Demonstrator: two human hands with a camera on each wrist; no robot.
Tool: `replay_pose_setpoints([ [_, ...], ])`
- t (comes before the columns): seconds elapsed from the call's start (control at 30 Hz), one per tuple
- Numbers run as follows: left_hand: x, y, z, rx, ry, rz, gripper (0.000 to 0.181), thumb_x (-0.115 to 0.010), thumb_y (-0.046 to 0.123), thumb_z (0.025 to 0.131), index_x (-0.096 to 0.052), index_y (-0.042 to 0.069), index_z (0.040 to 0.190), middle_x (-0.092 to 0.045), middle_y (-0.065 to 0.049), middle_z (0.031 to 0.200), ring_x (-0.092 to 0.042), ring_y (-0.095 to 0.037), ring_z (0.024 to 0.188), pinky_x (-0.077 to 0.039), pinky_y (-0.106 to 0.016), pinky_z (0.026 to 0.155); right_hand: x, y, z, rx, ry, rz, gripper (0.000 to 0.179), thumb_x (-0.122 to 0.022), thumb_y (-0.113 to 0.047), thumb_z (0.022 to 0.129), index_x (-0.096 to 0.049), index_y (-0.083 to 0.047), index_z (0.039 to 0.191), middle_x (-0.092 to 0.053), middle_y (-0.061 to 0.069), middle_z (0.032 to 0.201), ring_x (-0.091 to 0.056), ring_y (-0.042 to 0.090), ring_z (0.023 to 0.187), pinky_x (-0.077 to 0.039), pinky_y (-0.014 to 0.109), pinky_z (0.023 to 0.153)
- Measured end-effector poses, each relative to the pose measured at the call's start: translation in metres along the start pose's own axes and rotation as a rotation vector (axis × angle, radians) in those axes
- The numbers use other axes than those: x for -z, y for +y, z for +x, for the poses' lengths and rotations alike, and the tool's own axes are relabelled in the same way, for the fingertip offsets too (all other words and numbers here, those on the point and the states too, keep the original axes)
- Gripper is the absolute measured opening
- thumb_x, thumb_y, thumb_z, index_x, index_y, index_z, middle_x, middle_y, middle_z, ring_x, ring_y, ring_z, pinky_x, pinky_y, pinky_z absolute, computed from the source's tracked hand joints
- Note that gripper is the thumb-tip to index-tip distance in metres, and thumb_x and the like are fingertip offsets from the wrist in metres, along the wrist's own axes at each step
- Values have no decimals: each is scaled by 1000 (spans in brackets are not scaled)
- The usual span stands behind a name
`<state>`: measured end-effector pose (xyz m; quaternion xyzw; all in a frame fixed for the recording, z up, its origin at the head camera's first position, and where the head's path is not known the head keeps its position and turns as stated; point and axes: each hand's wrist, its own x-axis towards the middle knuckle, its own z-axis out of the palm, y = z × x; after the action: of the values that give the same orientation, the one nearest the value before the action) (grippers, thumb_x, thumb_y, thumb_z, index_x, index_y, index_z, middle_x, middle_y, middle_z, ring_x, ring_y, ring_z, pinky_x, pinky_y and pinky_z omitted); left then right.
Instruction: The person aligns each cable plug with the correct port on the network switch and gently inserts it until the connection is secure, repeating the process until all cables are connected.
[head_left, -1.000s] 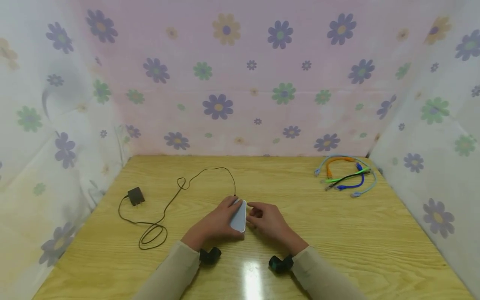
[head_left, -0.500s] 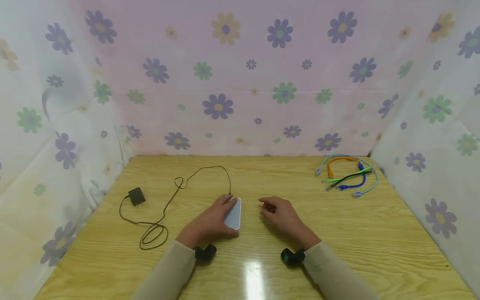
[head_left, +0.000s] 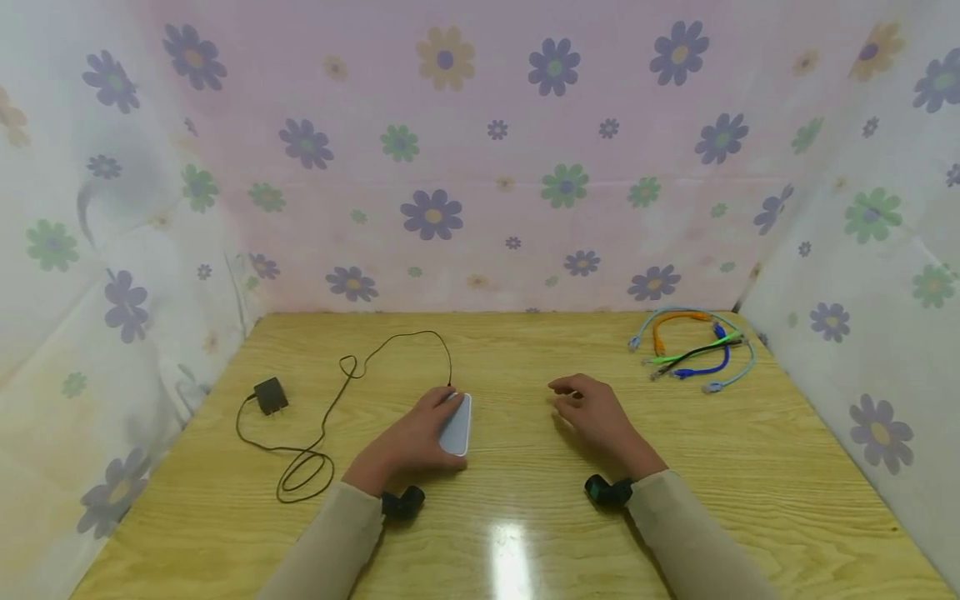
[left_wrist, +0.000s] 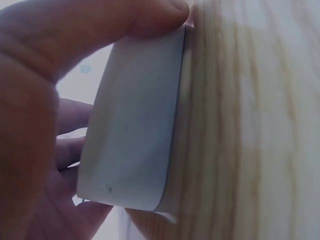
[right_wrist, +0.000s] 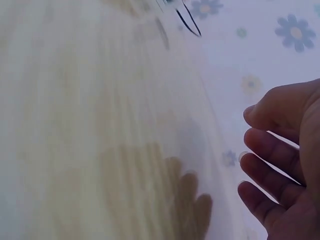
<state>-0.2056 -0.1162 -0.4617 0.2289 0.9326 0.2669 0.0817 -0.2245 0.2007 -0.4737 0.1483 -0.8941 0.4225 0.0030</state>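
My left hand (head_left: 408, 437) grips a flat white box-shaped device (head_left: 456, 427) with rounded corners, thumb at its near end and fingers at the far end. The left wrist view has the device's pale broad face (left_wrist: 130, 120) tilted close over the wooden surface. A thin black cable (head_left: 405, 334) runs into its far end and leads left to a black power adapter (head_left: 270, 396) with bare prongs. To the right, my right hand (head_left: 596, 412) hovers over the table with loosely bent fingers and nothing in them, its shadow below.
Several short network cables, among them an orange one (head_left: 657, 346) and a blue one (head_left: 726, 358), lie in a loose heap at the back right of the wooden table (head_left: 525, 500). Flower-patterned cloth (head_left: 487, 208) encloses the back and sides. Slack cable loops lie at left.
My right hand has drawn away from the device, moving right and slightly back toward the cable heap. My left hand has shifted a little left, still gripping the device.
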Motion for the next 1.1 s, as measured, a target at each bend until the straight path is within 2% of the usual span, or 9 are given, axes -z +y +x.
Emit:
replay_pose_setpoints([
  [0.17,0,-2,-1,-1,14,3,100,-80,40,69,-33,14,152,-27,-9,155,-47,-26,118,-47,-38,87,14,10,2,-7,37,-22,32,-58,-19,97,-62,-12,128,-61,10,127,-59,33,116,-51,48,91],
  [0.4,0,-7,0,-3,17,23,100,-80,41,67,-34,14,152,-28,-10,154,-47,-26,116,-47,-37,86,35,22,1,-30,108,-128,31,-60,-17,95,-63,-13,126,-62,11,126,-55,32,119,-46,52,95],
  [0.63,7,-11,-2,31,19,42,100,-80,40,66,-35,14,151,-28,-11,154,-47,-26,115,-48,-36,85,54,32,-3,-51,105,-184,33,-59,-16,96,-62,-10,128,-60,15,129,-53,36,120,-43,56,96],
  [0.87,16,-15,-5,14,30,68,100,-80,38,66,-36,11,151,-29,-15,153,-47,-28,117,-48,-38,86,78,45,-5,-76,95,-241,34,-57,-16,96,-61,-8,129,-57,20,132,-51,41,122,-42,58,95],
  [1.1,17,-24,-6,8,37,60,99,-80,38,67,-36,10,151,-29,-16,153,-46,-29,118,-47,-39,86,95,54,-4,-102,84,-291,37,-54,-16,95,-60,-7,130,-51,23,138,-49,45,123,-42,59,93],
])
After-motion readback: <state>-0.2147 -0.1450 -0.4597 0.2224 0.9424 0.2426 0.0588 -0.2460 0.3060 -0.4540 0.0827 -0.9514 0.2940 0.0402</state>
